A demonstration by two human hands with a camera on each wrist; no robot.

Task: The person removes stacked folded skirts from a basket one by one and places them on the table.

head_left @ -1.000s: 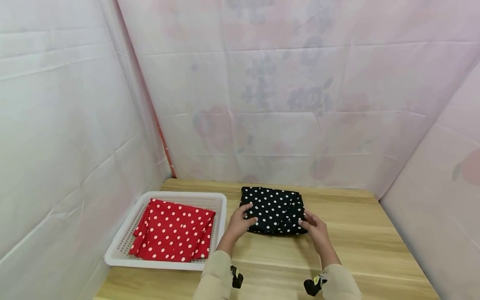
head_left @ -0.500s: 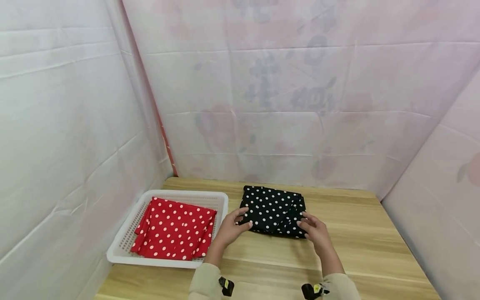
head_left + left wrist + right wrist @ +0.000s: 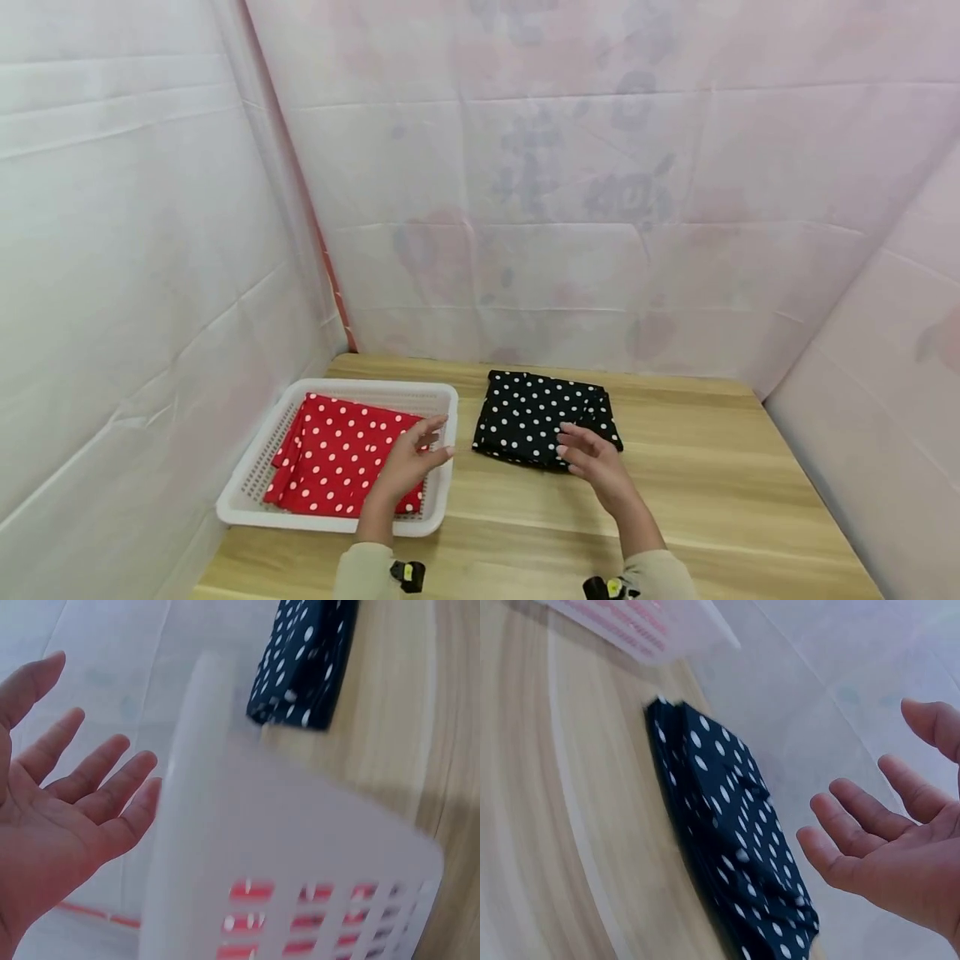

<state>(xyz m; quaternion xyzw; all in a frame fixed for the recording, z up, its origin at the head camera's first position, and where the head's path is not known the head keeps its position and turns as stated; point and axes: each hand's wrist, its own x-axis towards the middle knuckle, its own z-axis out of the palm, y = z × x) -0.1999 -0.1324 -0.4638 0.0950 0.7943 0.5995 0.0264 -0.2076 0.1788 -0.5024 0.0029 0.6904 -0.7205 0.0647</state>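
Note:
A folded black cloth with white polka dots (image 3: 525, 417) lies on the wooden table, right of the basket. Over its near right part hovers my right hand (image 3: 596, 467), fingers loosely bent and holding nothing; the right wrist view shows a gap between the hand (image 3: 900, 832) and the cloth (image 3: 727, 817). My left hand (image 3: 405, 462) is above the right side of the white basket (image 3: 258, 521), fingers spread and gripping nothing. Inside that basket rests a folded red cloth with white dots (image 3: 337, 450), partly covered from sight by the left hand.
The wooden table (image 3: 720, 492) reaches to printed pale sheets (image 3: 555, 267) at the back and both sides. In the left wrist view the basket's slotted wall (image 3: 300, 847) stands close beside the left hand (image 3: 67, 802).
Both hands have come off the black cloth and moved left, the left one to above the basket. The black cloth stays in place on the table.

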